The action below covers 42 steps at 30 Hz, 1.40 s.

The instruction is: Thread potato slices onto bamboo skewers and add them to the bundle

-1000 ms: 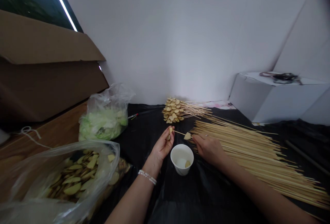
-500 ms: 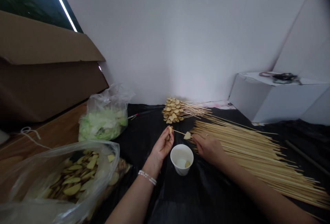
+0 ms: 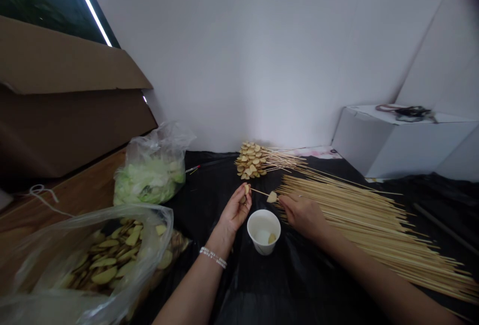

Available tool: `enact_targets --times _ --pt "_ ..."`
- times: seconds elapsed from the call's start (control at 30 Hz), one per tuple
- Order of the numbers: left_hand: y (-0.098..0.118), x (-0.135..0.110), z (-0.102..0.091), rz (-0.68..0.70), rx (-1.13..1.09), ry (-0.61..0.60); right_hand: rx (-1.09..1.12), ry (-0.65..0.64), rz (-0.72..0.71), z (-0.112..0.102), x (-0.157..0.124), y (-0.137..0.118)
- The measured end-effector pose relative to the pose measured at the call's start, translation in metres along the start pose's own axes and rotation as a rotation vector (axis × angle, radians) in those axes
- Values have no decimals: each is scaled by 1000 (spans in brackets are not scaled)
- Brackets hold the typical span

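My left hand pinches a potato slice at the tip of a thin wooden skewer. Another pale slice is threaded on that skewer, close to the fingers of my right hand, which are closed round the stick. Just below and between both hands stands a white paper cup with one slice inside. Beyond my left hand lies a pile of skewered potato slices, their sticks pointing right.
Many loose bamboo skewers spread under and beyond my right arm. An open plastic bag of potato slices is at left, with a bag of cut greens behind it. A cardboard box and a white box flank the black sheet.
Almost nothing differs. Both hands keep their hold on the skewer and its slices in nearly the same place.
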<state>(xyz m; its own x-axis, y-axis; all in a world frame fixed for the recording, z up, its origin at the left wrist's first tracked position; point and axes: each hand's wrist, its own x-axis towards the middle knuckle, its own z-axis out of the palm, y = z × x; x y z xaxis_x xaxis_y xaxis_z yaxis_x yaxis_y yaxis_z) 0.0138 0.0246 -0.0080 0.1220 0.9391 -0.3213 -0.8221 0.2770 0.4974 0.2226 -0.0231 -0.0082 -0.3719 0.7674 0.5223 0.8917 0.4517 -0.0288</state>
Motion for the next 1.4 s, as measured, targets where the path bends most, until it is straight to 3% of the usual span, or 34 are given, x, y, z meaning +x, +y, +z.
enact_targets --times 0.63,1.0,1.27,1.4 --pt "2 1 -5 246 340 16 -111 -178 -61 -8 2 -5" --pt "4 2 -7 229 411 -8 1 -216 2 -12 4 -7" --pt "4 3 -9 222 431 -13 -50 -217 -17 -11 4 -5" --pt "4 3 -10 222 454 -6 57 -243 32 -12 5 -7"
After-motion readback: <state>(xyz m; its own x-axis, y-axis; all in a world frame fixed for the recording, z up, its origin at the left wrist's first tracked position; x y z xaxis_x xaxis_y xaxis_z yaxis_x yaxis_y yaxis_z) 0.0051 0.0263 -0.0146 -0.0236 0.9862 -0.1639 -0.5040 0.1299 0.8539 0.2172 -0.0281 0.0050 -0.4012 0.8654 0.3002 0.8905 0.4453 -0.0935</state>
